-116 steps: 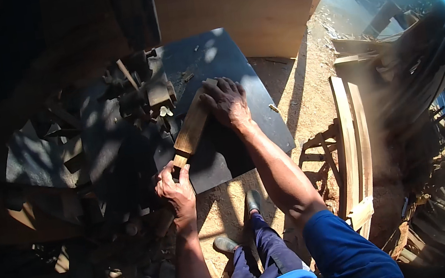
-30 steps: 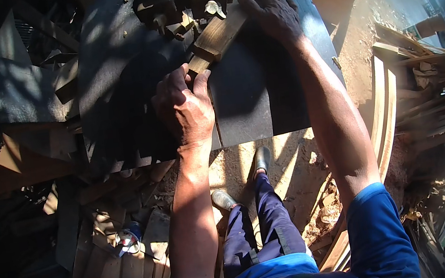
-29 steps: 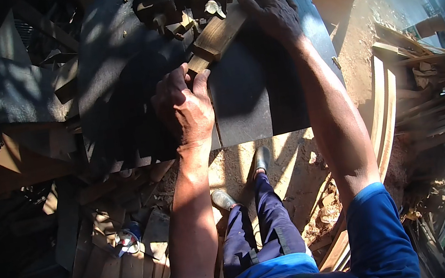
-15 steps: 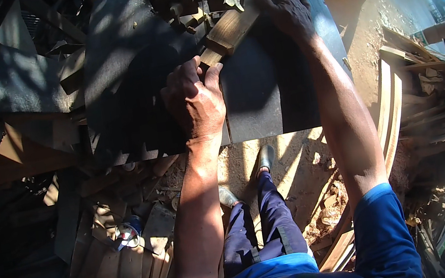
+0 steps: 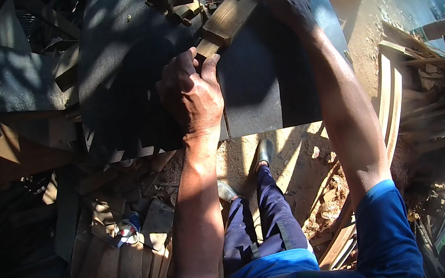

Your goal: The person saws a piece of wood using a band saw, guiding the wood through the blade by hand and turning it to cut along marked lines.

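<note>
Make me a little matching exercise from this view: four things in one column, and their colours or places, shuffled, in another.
Things
1. Left hand
2. Right hand
3. Trousers
4. Curved planks

Colours or places
A. To the right of the dark tabletop
B. At the narrow near end of the wooden block
C. Dark blue
D. By the block's far end

Right pairs: 1-B, 2-D, 3-C, 4-A
</note>
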`<state>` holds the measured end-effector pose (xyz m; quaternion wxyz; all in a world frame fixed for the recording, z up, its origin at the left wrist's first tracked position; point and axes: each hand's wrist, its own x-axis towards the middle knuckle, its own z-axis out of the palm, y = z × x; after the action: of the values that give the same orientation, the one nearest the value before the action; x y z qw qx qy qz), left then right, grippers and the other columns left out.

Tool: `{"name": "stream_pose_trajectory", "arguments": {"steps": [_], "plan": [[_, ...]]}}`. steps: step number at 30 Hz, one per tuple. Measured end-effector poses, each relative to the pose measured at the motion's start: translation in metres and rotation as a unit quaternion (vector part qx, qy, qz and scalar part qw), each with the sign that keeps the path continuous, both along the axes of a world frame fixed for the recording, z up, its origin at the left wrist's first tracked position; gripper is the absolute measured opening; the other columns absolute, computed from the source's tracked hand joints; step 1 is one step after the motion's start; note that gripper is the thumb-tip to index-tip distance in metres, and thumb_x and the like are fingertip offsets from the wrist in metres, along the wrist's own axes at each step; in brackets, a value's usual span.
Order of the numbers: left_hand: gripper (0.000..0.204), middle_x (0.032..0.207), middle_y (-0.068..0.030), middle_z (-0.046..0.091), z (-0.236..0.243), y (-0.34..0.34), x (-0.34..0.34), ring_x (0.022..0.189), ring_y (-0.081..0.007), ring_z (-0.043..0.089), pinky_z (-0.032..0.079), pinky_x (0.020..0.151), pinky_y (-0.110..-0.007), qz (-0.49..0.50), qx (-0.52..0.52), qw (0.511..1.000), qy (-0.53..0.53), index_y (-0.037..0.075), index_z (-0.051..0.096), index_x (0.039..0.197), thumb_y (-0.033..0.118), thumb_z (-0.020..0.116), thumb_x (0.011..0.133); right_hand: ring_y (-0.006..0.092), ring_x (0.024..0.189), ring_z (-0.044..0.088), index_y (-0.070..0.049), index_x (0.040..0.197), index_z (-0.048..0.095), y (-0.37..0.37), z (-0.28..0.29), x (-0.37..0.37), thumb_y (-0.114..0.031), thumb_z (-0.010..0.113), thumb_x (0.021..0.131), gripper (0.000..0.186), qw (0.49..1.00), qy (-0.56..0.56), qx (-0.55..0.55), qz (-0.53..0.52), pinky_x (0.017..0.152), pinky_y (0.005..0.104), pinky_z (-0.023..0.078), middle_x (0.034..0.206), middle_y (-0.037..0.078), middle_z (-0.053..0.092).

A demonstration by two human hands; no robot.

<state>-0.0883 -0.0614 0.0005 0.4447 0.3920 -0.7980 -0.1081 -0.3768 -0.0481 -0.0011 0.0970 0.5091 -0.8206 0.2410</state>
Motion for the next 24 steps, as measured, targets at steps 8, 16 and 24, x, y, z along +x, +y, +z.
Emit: {"name": "stream_pose_trajectory", "arguments": {"steps": [8, 16, 24], "plan": [[0.032, 0.083, -0.0103, 0.071, 0.004, -0.001, 0.002, 0.072, -0.0231, 0.070, 0.055, 0.062, -0.035, 0.009, 0.008, 1.000, -0.014, 0.001, 0.072, 0.103, 0.023, 0.085, 0.084, 0.0244, 0.149, 0.039, -0.029, 0.149, 0.053, 0.001, 0.010, 0.010, -0.066, 0.046, 0.100, 0.063, 1.000, -0.014, -0.003, -0.015, 0.120, 0.0587, 0.018, 0.156, 0.003, 0.051], [0.028, 0.091, -0.0042, 0.069, 0.002, 0.004, 0.001, 0.090, -0.0241, 0.068, 0.049, 0.074, -0.041, 0.007, 0.060, 0.997, -0.037, 0.007, 0.066, 0.107, 0.026, 0.078, 0.089, 0.0263, 0.148, 0.038, -0.027, 0.146, 0.056, 0.006, 0.018, 0.024, -0.060, 0.050, 0.099, 0.058, 1.000, -0.029, 0.005, -0.003, 0.120, 0.0661, 0.015, 0.153, 0.003, 0.052], [0.032, 0.098, -0.0075, 0.070, 0.001, 0.004, 0.003, 0.092, -0.0275, 0.068, 0.049, 0.076, -0.043, 0.014, 0.036, 0.998, -0.048, 0.006, 0.065, 0.111, 0.027, 0.078, 0.090, 0.0297, 0.150, 0.036, -0.023, 0.149, 0.054, 0.007, 0.023, 0.027, -0.064, 0.049, 0.097, 0.066, 0.997, -0.079, 0.002, -0.010, 0.122, 0.0629, 0.011, 0.154, 0.012, 0.050]]}}
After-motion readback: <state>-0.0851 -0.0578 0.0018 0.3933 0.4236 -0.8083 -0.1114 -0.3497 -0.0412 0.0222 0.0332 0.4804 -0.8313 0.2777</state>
